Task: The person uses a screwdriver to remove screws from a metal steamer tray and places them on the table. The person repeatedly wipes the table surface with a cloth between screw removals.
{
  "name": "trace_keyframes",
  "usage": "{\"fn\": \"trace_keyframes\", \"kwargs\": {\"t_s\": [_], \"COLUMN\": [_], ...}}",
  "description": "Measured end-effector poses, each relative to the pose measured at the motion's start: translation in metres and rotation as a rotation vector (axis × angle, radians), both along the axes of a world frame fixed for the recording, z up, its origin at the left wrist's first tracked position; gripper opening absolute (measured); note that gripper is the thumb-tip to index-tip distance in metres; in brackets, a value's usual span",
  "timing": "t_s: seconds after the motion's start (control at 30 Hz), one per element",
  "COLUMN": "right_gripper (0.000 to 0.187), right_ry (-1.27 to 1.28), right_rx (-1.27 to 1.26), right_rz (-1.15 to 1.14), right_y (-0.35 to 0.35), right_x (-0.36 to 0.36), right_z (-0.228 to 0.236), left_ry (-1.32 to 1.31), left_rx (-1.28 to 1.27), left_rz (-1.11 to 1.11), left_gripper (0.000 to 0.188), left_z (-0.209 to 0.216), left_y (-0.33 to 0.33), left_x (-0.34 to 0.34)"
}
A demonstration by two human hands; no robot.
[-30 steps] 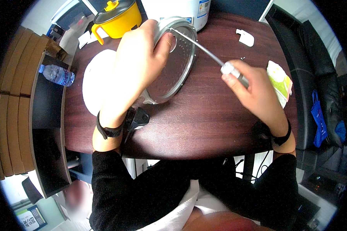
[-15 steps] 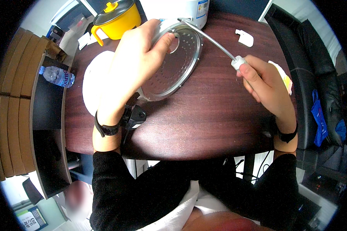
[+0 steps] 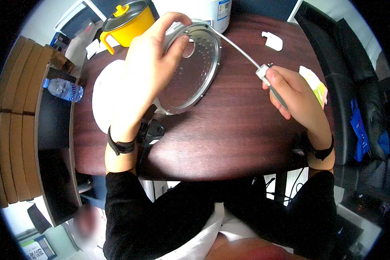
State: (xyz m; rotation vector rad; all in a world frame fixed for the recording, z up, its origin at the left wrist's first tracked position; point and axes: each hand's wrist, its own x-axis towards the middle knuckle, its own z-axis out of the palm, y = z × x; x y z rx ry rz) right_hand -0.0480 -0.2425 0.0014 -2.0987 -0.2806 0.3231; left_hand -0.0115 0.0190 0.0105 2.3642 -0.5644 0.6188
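My left hand [image 3: 151, 65] grips the upper edge of a round lid [image 3: 193, 80], with the thumb on its inner face near a small central disc. The lid's face is a dimpled metal plate with a clear ring around it, and it is tilted up. A screwdriver [image 3: 240, 50] with a long metal shaft and a white-and-grey handle is in my right hand [image 3: 297, 93], fingers wrapped round the handle. Its tip meets the lid's upper rim; the exact contact spot is too small to tell. A white rounded object [image 3: 103, 95] lies partly hidden behind my left forearm.
At the back stand a yellow pot [image 3: 132, 28] with a dark lid and a white appliance [image 3: 208, 11]. A small white plastic piece [image 3: 273, 41] and a yellow-and-white packet [image 3: 314, 84] lie on the right. A water bottle [image 3: 64, 89] is left of the brown table [image 3: 229, 147].
The lid and my left hand have shifted slightly left. My right hand has turned a little, and the screwdriver has moved slightly left with its tip still at the rim.
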Motion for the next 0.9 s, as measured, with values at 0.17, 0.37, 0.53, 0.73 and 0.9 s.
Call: {"fn": "trace_keyframes", "kwargs": {"t_s": [0.17,0.37,0.53,0.73,0.9], "right_gripper": [0.041,0.039,0.039,0.031,0.023], "right_ry": [0.095,-0.071,-0.181,-0.391,-0.709], "right_rx": [-0.203,-0.554,-0.726,-0.547,-0.089], "right_rz": [-0.121,0.046,0.143,0.147,0.1], "right_y": [-0.032,-0.057,-0.055,-0.025,0.044], "right_x": [0.002,-0.013,-0.012,0.013,0.038], "right_z": [-0.029,-0.073,-0.082,-0.042,-0.014], "left_ry": [0.007,0.196,0.046,0.106,-0.018], "left_rx": [-0.104,-0.152,-0.128,-0.044,-0.072], "left_rz": [-0.055,-0.081,-0.131,-0.08,-0.088], "left_gripper": [0.015,0.018,0.02,0.03,0.031], "left_z": [-0.01,-0.007,-0.015,-0.008,-0.007], "left_y": [0.006,0.003,0.007,0.005,0.003], "left_x": [0.015,0.013,0.019,0.011,0.007]}}
